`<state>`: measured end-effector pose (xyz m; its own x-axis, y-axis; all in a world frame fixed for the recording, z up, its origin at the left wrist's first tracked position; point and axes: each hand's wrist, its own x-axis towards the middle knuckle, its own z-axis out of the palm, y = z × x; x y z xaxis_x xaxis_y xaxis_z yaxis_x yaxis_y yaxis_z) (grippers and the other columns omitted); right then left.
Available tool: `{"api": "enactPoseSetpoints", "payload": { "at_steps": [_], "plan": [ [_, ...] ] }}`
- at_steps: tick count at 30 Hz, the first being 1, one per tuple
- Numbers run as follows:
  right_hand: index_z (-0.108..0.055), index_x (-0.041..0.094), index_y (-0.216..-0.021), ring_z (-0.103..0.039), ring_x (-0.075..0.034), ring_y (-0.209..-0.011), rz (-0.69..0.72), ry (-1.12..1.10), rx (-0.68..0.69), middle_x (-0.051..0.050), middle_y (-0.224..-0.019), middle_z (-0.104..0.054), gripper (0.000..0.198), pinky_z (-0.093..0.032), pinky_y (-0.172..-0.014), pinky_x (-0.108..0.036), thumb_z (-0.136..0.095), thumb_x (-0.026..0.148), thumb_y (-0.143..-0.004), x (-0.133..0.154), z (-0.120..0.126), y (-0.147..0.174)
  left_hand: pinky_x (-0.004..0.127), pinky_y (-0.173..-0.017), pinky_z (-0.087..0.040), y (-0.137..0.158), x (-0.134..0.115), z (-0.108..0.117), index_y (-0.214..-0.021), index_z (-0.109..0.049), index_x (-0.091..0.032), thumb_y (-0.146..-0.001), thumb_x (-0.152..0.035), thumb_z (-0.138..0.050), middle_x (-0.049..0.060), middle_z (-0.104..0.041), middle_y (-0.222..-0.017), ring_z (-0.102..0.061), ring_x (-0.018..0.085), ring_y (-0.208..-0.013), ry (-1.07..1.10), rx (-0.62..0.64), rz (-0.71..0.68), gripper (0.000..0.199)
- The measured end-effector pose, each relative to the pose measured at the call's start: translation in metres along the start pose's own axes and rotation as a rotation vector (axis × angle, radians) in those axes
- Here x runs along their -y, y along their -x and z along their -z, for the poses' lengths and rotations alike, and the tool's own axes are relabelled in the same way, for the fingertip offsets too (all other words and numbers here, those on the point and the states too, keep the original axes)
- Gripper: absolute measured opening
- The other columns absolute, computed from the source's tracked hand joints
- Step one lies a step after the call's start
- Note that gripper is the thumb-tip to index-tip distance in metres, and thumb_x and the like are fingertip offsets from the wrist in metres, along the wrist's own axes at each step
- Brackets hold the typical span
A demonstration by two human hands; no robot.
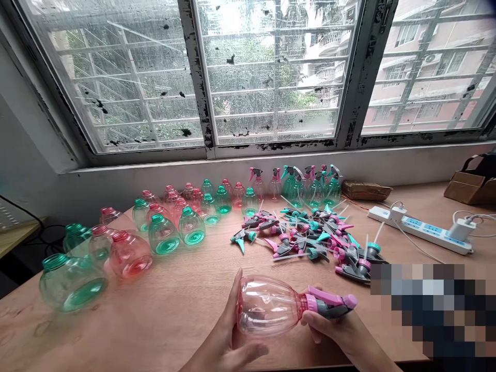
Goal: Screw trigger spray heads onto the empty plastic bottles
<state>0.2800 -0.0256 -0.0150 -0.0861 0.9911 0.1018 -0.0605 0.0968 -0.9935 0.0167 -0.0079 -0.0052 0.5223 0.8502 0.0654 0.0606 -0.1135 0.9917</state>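
A clear pink spray bottle (267, 305) lies on its side between my hands, above the near part of the table. Its pink and grey spray head (331, 302) sits at the neck and points right. My left hand (236, 330) cups the bottle's base, fingers behind it and thumb stretched out below. With thumb and fingers, my right hand (329, 325) grips the pink collar (311, 303) at the neck. Beyond the bottle lies a pile of loose spray heads (306, 232) in pink, teal and grey, some with straws showing.
Several open green bottles (73, 284) and pink bottles (132, 253) stand at the left. Bottles with spray heads (315, 188) line the wall. At the right are a power strip (422, 227), a cardboard box (473, 181) and a brown package (366, 190). A pixelated patch hides the lower right.
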Motion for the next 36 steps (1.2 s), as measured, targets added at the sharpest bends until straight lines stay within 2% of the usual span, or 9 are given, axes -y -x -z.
{"api": "enactPoseSetpoints", "payload": {
  "at_steps": [5, 9, 14, 20, 24, 27, 29, 33, 36],
  "plan": [
    [-0.058, 0.022, -0.061, -0.050, -0.015, -0.049, 0.007, 0.023, 0.013, 0.005, -0.053, -0.053, 0.039, -0.046, -0.051, -0.026, -0.074, 0.054, -0.078, 0.000, 0.000, 0.000, 0.046, -0.119, -0.029, 0.003, -0.004, 0.000, -0.158, -0.009, -0.032, -0.088, -0.042, -0.072, 0.008, -0.025, -0.166, -0.043, 0.035, -0.139, 0.013, -0.027, 0.042, 0.095],
    [-0.063, 0.022, -0.068, -0.050, -0.015, -0.050, 0.000, 0.010, -0.013, 0.006, -0.054, -0.054, 0.033, -0.044, -0.051, -0.026, -0.074, 0.052, -0.078, -0.001, 0.000, 0.001, 0.046, -0.121, -0.027, 0.000, -0.001, -0.002, -0.157, -0.003, -0.039, -0.088, -0.039, -0.072, 0.005, -0.022, -0.167, -0.046, 0.031, -0.138, 0.061, -0.007, -0.015, 0.098],
    [-0.061, 0.021, -0.065, -0.050, -0.015, -0.050, 0.015, 0.009, -0.023, 0.006, -0.053, -0.053, 0.034, -0.043, -0.050, -0.026, -0.074, 0.050, -0.079, -0.001, -0.001, 0.001, 0.047, -0.125, -0.008, -0.003, 0.009, -0.001, -0.157, 0.002, -0.038, -0.087, -0.041, -0.072, 0.004, -0.017, -0.168, -0.025, 0.033, -0.151, 0.077, 0.006, -0.052, 0.102],
    [-0.063, 0.022, -0.068, -0.049, -0.014, -0.050, 0.030, -0.034, 0.026, 0.006, -0.055, -0.053, 0.030, -0.038, -0.048, -0.025, -0.075, 0.047, -0.079, 0.001, -0.001, -0.001, 0.049, -0.126, -0.006, 0.001, 0.011, 0.002, -0.158, -0.006, -0.032, -0.086, -0.043, -0.073, 0.004, -0.011, -0.170, -0.008, 0.035, -0.155, 0.080, -0.005, -0.003, 0.099],
    [-0.063, 0.021, -0.074, -0.049, -0.014, -0.048, 0.004, -0.057, 0.023, 0.007, -0.051, -0.054, 0.031, -0.039, -0.047, -0.025, -0.075, 0.049, -0.079, -0.004, 0.000, -0.001, 0.046, -0.126, -0.012, 0.003, 0.002, 0.001, -0.158, -0.011, -0.033, -0.087, -0.040, -0.073, 0.004, -0.015, -0.169, -0.012, 0.035, -0.154, 0.063, -0.020, -0.005, 0.094],
    [-0.064, 0.019, -0.085, -0.048, -0.013, -0.045, -0.027, -0.104, 0.005, 0.007, -0.051, -0.056, 0.034, -0.040, -0.046, -0.025, -0.076, 0.050, -0.079, -0.009, 0.002, 0.000, 0.049, -0.122, -0.024, 0.002, 0.001, 0.001, -0.158, -0.006, -0.037, -0.086, -0.041, -0.074, 0.007, -0.023, -0.166, -0.033, 0.036, -0.146, 0.063, 0.004, 0.008, 0.099],
    [-0.065, 0.018, -0.088, -0.048, -0.012, -0.046, -0.012, -0.126, 0.003, 0.006, -0.052, -0.058, 0.034, -0.040, -0.047, -0.025, -0.076, 0.049, -0.080, -0.010, 0.003, 0.000, 0.051, -0.122, -0.023, 0.000, 0.003, 0.002, -0.157, -0.001, -0.041, -0.086, -0.041, -0.074, 0.007, -0.027, -0.164, -0.042, 0.035, -0.141, 0.056, 0.024, 0.005, 0.101],
    [-0.068, 0.017, -0.075, -0.049, -0.011, -0.048, 0.028, -0.110, 0.023, 0.006, -0.053, -0.057, 0.031, -0.041, -0.050, -0.025, -0.075, 0.046, -0.083, -0.008, 0.003, 0.000, 0.050, -0.125, -0.004, -0.002, 0.005, 0.002, -0.156, 0.000, -0.042, -0.088, -0.041, -0.072, 0.002, -0.018, -0.168, -0.024, 0.033, -0.151, 0.024, 0.015, -0.044, 0.099],
    [-0.068, 0.017, -0.075, -0.050, -0.012, -0.049, 0.016, -0.101, 0.015, 0.006, -0.053, -0.057, 0.030, -0.040, -0.050, -0.024, -0.076, 0.045, -0.082, -0.006, 0.001, 0.000, 0.046, -0.126, -0.005, 0.000, 0.003, 0.001, -0.157, 0.001, -0.040, -0.086, -0.043, -0.074, 0.003, -0.018, -0.168, -0.021, 0.032, -0.152, 0.032, 0.020, -0.045, 0.104]
  ]
}}
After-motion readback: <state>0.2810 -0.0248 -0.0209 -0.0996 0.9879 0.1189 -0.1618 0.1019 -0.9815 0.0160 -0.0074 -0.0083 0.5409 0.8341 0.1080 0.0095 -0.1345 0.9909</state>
